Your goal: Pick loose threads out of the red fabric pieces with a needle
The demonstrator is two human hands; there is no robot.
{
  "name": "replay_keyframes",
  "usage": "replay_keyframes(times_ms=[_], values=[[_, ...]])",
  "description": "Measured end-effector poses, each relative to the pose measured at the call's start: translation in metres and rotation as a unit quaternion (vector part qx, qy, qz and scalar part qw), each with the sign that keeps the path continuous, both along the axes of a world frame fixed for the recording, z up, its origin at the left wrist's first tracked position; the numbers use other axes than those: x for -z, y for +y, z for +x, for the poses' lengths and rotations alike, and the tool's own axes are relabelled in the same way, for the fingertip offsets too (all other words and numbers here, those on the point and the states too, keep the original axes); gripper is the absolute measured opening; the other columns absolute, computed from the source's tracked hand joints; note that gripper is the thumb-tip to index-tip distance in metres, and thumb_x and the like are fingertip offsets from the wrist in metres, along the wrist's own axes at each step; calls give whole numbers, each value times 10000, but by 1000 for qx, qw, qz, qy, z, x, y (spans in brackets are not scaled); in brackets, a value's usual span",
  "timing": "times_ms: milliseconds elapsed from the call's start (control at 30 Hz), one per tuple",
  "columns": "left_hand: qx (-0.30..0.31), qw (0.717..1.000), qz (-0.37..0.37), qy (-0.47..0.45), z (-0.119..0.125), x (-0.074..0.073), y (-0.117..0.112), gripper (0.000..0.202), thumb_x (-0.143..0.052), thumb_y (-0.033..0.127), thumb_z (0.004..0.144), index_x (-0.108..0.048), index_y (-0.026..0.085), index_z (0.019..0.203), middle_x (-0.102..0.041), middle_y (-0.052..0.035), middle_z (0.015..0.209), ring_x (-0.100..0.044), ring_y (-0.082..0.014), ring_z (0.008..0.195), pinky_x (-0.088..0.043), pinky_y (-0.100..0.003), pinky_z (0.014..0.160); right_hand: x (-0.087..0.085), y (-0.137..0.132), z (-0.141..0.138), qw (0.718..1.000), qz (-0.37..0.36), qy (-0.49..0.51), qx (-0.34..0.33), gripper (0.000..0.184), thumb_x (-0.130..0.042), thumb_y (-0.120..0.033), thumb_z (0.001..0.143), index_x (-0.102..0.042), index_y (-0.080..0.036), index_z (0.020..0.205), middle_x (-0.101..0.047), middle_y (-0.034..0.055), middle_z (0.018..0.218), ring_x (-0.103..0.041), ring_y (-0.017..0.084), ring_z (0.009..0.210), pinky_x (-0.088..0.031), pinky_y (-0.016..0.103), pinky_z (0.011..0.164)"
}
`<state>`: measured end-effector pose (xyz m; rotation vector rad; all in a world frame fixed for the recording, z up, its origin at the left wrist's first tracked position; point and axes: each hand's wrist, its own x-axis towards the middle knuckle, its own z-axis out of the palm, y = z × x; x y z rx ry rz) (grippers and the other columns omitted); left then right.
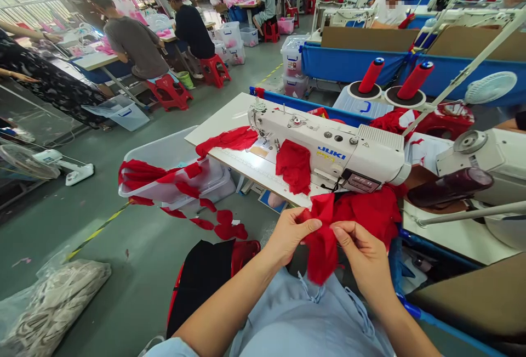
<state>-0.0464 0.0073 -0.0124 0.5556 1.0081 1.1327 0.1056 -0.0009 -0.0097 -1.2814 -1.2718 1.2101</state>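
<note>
A small piece of red fabric [322, 247] is held up over my lap, pinched from both sides. My left hand [290, 233] grips its left edge with thumb and fingers closed. My right hand [361, 253] pinches its right edge. More red fabric [370, 211] is heaped just behind the hands at the table's front edge. A white Juki sewing machine [329, 148] stands on the white table [230, 115] beyond, with a red piece [293, 166] lying under its arm and another red piece [228, 140] draped off the table's left end.
A clear plastic bin [164, 154] on the floor to the left holds a chain of red pieces [184, 181]. Two red thread cones [394, 80] stand behind the machine. A small fan [491, 87] is at right. Other people sit on red stools [168, 91] at tables further back. A bag of cloth [49, 302] lies bottom left.
</note>
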Motion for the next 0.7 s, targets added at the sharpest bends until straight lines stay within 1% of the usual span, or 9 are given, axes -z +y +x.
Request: replay_keyframes(times_ms=[133,167,233,300,367,433,533,600,700], values=[[16,997,-27,-64,-6,1,0,544,-874,542,479,-565,143,682,-491,63,541,-344,-22,427,-166,-170,386,1,3,7,999,-8,35,37,352,-502,-505,919,-632,-200,803,-648,15,681,-284,83,433,-260,225,410],[17,997,-29,-64,-5,0,0,543,-871,544,487,-569,141,691,-491,64,535,-338,-19,418,-166,-170,382,1,2,6,999,-10,32,26,333,-543,-509,895,-634,-202,805,-632,5,661,-282,84,434,-263,226,413],[21,998,-27,-48,0,-1,-2,527,-867,536,507,-553,140,656,-483,66,507,-331,-17,400,-178,-173,379,0,0,1,1000,-15,10,-12,272,-721,-468,763,-665,-205,803,-585,-20,622,-334,91,457,-302,231,441],[24,999,-18,-22,5,-4,-2,521,-871,519,511,-529,141,618,-474,67,490,-329,-15,392,-193,-175,381,-1,-3,-3,999,-16,-5,-36,250,-816,-402,652,-673,-209,719,-527,-40,592,-376,100,486,-333,238,475],[18,1000,-10,-11,7,-6,-1,538,-882,504,495,-491,146,583,-442,79,481,-310,-8,392,-185,-169,380,-2,-3,-4,999,-15,6,-30,264,-807,-405,655,-640,-204,620,-528,-24,617,-432,115,536,-361,244,508],[11,999,-11,-39,4,-6,1,553,-890,501,482,-479,145,584,-418,90,488,-274,5,391,-151,-158,370,-3,0,0,999,-23,32,-21,300,-776,-448,685,-630,-196,613,-573,5,685,-469,121,571,-365,240,500],[34,994,-29,-104,-8,-3,4,529,-880,507,515,-524,142,655,-489,64,545,-314,4,397,-124,-142,347,-5,7,12,996,-49,75,18,334,-729,-523,727,-609,-211,725,-484,-46,584,-361,77,444,-280,204,400],[59,990,-39,-125,-16,0,5,502,-864,508,556,-533,149,675,-528,51,569,-380,-9,407,-174,-125,338,-5,11,17,991,-63,99,59,374,-687,-574,750,-546,-227,750,-354,-99,512,-247,53,377,-217,179,359],[106,985,-49,-130,-24,4,6,470,-897,443,523,-575,151,703,-548,54,559,-468,-39,431,-341,-132,385,-7,13,19,986,-72,111,104,430,-693,-602,733,-482,-228,735,-338,-113,501,-228,40,361,-197,158,338]])
